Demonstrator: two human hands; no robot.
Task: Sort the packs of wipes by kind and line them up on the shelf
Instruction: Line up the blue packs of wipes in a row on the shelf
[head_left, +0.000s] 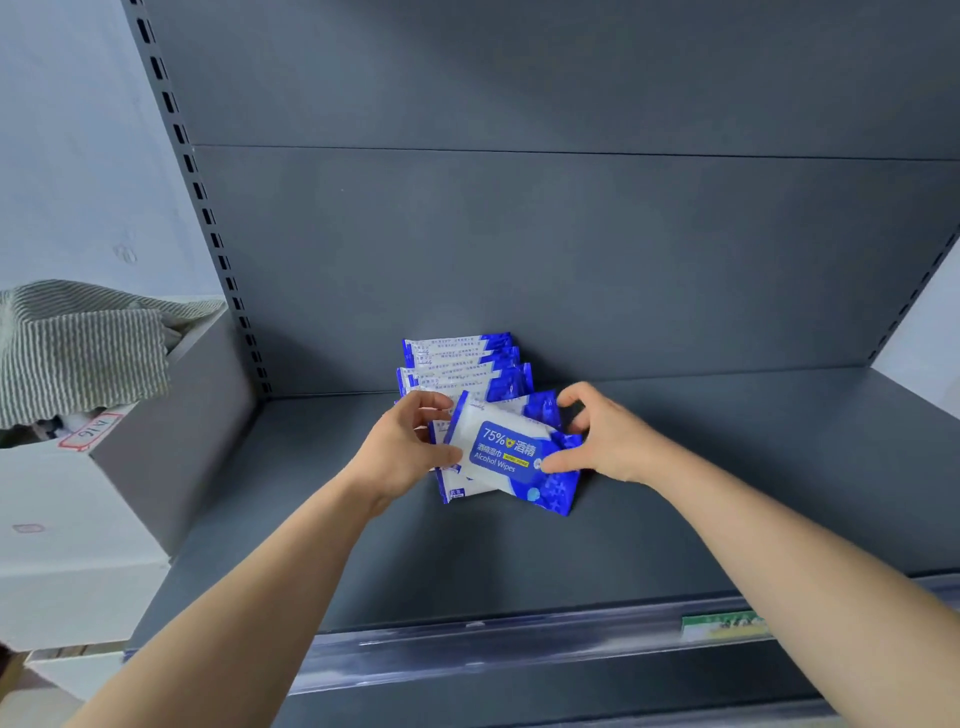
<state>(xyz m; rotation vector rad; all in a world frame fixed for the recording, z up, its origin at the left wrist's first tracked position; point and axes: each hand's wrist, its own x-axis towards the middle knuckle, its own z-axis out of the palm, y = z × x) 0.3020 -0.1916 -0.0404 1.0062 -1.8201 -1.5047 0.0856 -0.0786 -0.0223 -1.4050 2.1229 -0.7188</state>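
Here, head view: the front pack (506, 452), blue and white, marked "75% Alcohol Wipes", sits tilted on the shelf (363, 545), label up. The left hand (410, 441) pinches its left end, thumb below and fingers (434, 400) curled over the top edge. The right hand (608, 441) grips the right end the same way. Just behind, touching it, a row of matching packs (462, 364) stands on edge, running back to the back panel (519, 234). To the left, off the shelf, is a cardboard box (78, 519) with a striped cloth (78, 338) draped over it. A clear price rail (519, 639) runs along the shelf front and carries a blurred green label (722, 626). The packs under the front one are mostly hidden, so I cannot count them.
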